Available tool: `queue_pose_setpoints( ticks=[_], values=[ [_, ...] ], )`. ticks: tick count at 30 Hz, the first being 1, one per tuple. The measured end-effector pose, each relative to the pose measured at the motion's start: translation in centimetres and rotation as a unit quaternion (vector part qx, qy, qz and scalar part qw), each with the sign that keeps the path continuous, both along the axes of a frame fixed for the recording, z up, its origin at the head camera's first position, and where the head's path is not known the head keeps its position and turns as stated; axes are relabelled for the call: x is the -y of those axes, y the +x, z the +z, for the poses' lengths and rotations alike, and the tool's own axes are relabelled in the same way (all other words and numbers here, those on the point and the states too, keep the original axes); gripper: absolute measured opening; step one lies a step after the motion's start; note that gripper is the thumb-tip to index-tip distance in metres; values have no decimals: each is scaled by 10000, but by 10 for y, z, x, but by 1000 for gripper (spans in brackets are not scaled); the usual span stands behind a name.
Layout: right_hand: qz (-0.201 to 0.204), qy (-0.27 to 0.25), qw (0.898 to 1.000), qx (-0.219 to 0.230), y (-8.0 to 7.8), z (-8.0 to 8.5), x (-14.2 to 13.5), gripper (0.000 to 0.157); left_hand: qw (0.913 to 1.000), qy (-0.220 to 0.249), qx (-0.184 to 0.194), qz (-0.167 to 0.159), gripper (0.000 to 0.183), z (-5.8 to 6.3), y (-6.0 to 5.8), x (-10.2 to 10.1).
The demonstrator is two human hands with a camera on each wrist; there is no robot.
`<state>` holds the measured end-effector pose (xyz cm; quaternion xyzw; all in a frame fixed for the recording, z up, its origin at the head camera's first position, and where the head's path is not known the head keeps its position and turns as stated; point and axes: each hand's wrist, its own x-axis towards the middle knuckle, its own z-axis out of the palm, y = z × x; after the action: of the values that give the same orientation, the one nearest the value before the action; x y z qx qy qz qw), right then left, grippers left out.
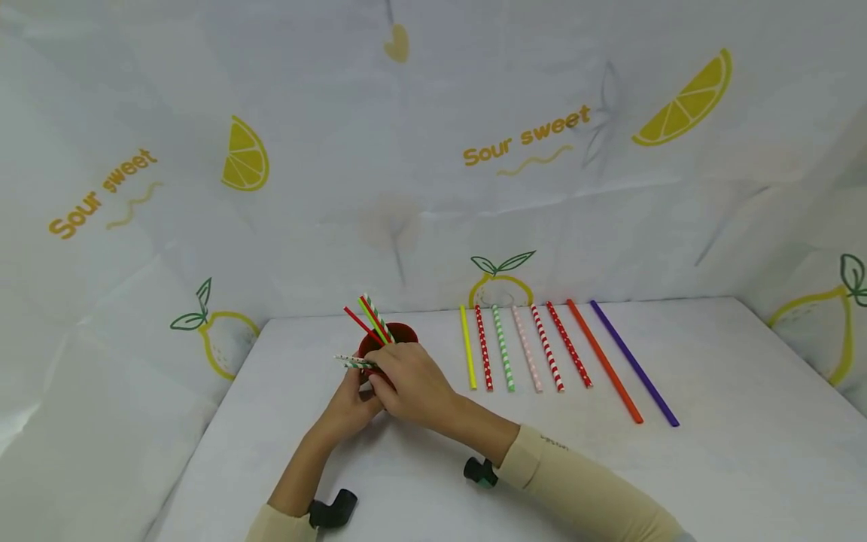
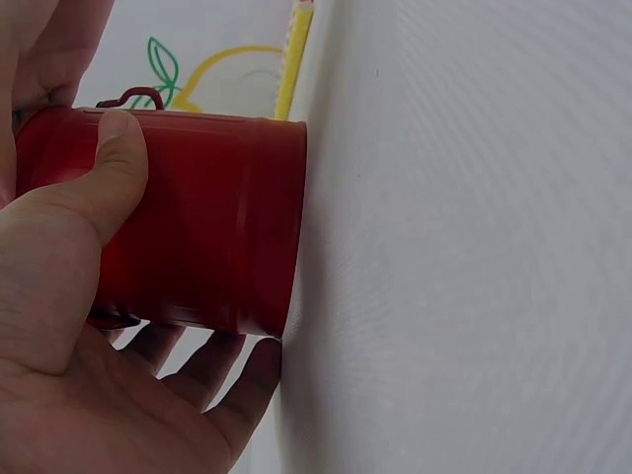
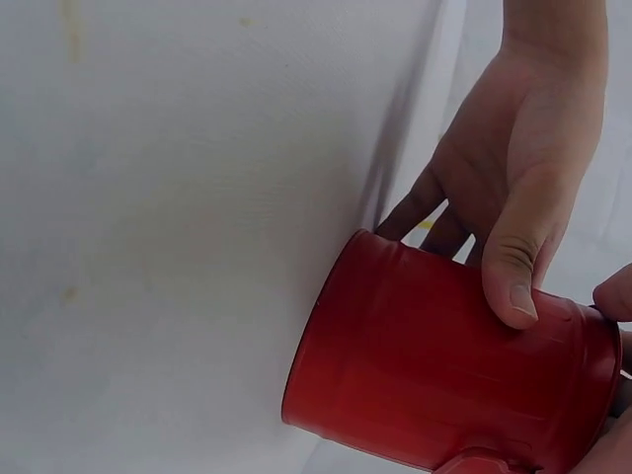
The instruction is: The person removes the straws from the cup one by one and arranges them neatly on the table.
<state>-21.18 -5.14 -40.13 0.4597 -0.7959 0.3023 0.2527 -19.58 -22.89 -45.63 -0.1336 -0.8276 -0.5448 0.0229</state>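
A small red metal bucket (image 1: pixel 404 331) with side handles stands on the white table. My left hand (image 1: pixel 348 412) holds it around the side, the thumb (image 2: pixel 120 170) on the near wall and the other fingers around the far side. Over the rim, my right hand (image 1: pixel 418 385) has its fingers curled at a few pale patterned straws (image 1: pixel 354 362) that slant out to the left. Red, lime green and green-striped straws (image 1: pixel 376 319) lean out of the bucket behind its fingers. The right fingertips are partly hidden in the wrist views.
To the right lies a spaced row of straws: yellow (image 1: pixel 469 348), several patterned ones such as a red-and-white striped straw (image 1: pixel 547 348), then longer orange (image 1: pixel 605 361) and purple (image 1: pixel 634 363) ones. A white printed cloth backdrop (image 1: pixel 433 248) rises behind the table.
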Motion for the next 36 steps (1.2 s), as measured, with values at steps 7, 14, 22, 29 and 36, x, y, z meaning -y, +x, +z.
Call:
queue_pose_setpoints(
  ticks=[7, 14, 22, 29, 36],
  values=[
    [-89, 156, 9998, -41, 3, -3, -5, 20, 9995, 119, -134, -248, 87, 1, 0, 1],
    [73, -96, 9997, 230, 5, -3, -10, 21, 9995, 213, 17, -221, 86, 2, 2, 2],
    [479, -655, 9914, 1028, 4, 4, -14, 24, 10000, -12, -22, -10, 85, 5, 3, -1],
    [727, -1153, 9818, 1322, 3, 9, -17, 22, 9998, 66, -101, -146, 90, 3, 0, 0],
    [675, -1507, 9777, 1296, 6, 19, -22, 20, 9998, 96, -100, -162, 91, 2, -1, -1]
  ],
)
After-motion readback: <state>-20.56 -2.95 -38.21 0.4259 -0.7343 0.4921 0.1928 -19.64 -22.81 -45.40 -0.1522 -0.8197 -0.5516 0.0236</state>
